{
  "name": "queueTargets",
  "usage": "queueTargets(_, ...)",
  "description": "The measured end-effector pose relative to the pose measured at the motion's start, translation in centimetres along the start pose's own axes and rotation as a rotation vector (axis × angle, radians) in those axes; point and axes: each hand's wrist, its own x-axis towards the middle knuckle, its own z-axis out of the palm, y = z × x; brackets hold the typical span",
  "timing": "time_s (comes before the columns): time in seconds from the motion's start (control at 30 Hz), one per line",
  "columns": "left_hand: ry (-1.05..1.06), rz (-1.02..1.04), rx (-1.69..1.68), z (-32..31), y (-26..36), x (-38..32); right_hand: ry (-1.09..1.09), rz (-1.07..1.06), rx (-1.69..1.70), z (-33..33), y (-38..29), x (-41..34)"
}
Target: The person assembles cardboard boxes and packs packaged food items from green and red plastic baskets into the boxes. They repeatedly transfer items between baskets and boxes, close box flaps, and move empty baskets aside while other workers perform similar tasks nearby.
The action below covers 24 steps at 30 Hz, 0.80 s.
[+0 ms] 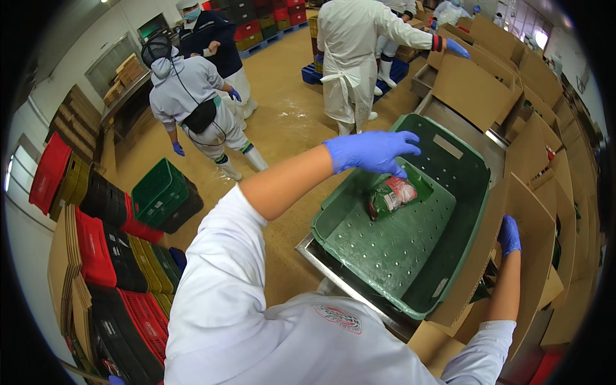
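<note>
A green perforated plastic crate stands before me on a steel table, with a green and red plastic package of food lying on its floor. Above that package, my left hand in a blue glove has its fingers spread and curved, holding nothing. My right hand, gloved as well, is at the upper edge of an open cardboard box to the right of the crate. Its fingers are partly hidden, so its grip cannot be told. Dark green packages show inside the box.
More open cardboard boxes line the right side. The steel table's edge runs below the crate. Stacked crates and flat cardboard stand at left. Several people are nearby; one person in white reaches towards the boxes.
</note>
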Motion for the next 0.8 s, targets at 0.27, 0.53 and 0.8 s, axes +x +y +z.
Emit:
queueTargets(0.27, 0.51, -0.309, -0.209, 3.9, -3.8, -15.0, 0.401, 0.026, -0.118, -17.0, -17.5, 0.4)
queueTargets(0.53, 0.755, -0.74, -0.65, 10.9, -9.2, -21.0, 0.008, -0.313, -0.151, -2.7, -42.6, 11.8)
queueTargets(0.8, 0.829, -0.82, -0.376, 14.5, -11.3, -27.6, -0.476, -0.012, -0.881, 19.9, -27.0, 24.5)
